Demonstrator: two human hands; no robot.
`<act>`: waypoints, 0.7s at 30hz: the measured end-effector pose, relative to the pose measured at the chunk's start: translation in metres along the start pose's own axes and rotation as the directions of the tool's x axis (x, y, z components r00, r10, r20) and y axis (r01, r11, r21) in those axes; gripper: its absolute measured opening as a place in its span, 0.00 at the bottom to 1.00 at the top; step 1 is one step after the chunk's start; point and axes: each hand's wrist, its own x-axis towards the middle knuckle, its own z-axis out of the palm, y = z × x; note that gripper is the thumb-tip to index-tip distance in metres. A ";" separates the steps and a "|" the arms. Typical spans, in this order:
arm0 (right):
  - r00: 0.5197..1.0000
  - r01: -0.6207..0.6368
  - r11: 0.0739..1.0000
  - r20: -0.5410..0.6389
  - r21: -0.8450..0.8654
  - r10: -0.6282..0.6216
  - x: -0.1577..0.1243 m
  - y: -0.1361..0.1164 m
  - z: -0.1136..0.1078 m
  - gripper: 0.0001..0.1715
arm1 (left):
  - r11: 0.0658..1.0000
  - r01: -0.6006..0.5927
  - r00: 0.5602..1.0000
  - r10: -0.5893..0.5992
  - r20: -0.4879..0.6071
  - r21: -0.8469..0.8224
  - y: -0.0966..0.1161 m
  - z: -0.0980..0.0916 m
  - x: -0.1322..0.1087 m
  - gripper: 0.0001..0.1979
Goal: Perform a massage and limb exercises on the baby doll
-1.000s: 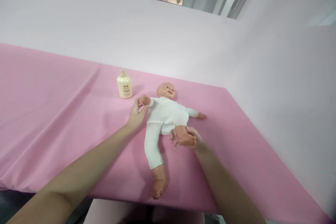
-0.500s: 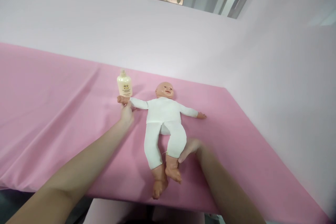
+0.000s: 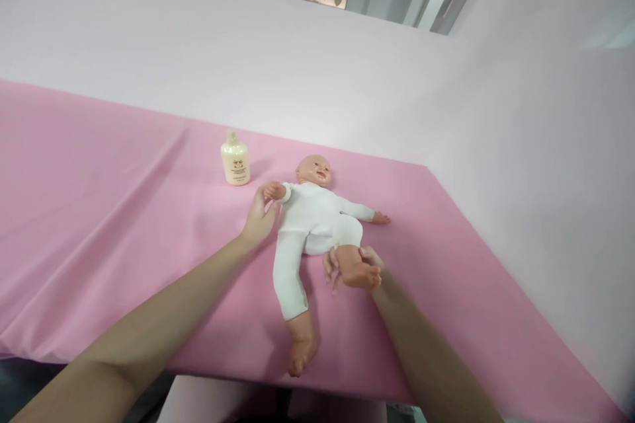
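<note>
While both hands are on the doll (image 3: 308, 211), I'd call this mid-move. It's on its back on the pink cover (image 3: 149, 238), head (image 3: 312, 170) at the far end.

Left hand (image 3: 258, 217): thumb and fingers curled round the doll's hand (image 3: 274, 190), loose-looking hold, that arm folded in beside the shoulder. Right hand (image 3: 371, 256): holding the lower leg (image 3: 348, 256) from behind, fingers one side, thumb the other, knee bent up, foot off the cover.

Done, as far as I can judge: those two limbs are brought in. Left: neither is released. Other arm (image 3: 357, 210) and other leg (image 3: 290, 274) lie stretched out, no contact; can't tell from here if they've been worked.

Materials: torso and sleeves are matte white cloth, soft and padded by the look of it, seam line at the waist. Head, hands and feet read as glossy moulded plastic, rounded. Bottle (image 3: 236, 165) upright near my left side, apart from the hand: smooth, cream, round shoulders, dark print. Cover has long creases at left. Wall (image 3: 248, 59) behind is plain white.
</note>
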 end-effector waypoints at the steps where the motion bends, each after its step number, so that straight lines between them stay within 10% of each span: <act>1: 0.998 0.055 0.998 -0.025 0.024 -0.054 0.000 -0.003 0.002 0.33 | 0.996 -0.058 0.995 0.053 0.079 0.063 0.002 0.000 -0.001 0.19; 9: 0.905 0.169 0.968 -0.417 0.185 -0.079 0.002 -0.014 0.013 0.23 | 0.893 -0.426 0.788 0.287 0.545 0.145 0.008 -0.001 0.000 0.16; 14: 0.897 0.160 0.981 -0.430 0.109 -0.099 0.004 -0.012 0.015 0.25 | 0.936 -0.318 0.850 0.210 0.483 0.153 0.010 -0.002 0.000 0.16; 21: 0.971 0.082 0.985 -0.209 -0.154 -0.114 -0.005 -0.001 0.018 0.28 | 0.988 0.121 0.993 -0.121 -0.003 -0.098 0.000 -0.004 0.006 0.17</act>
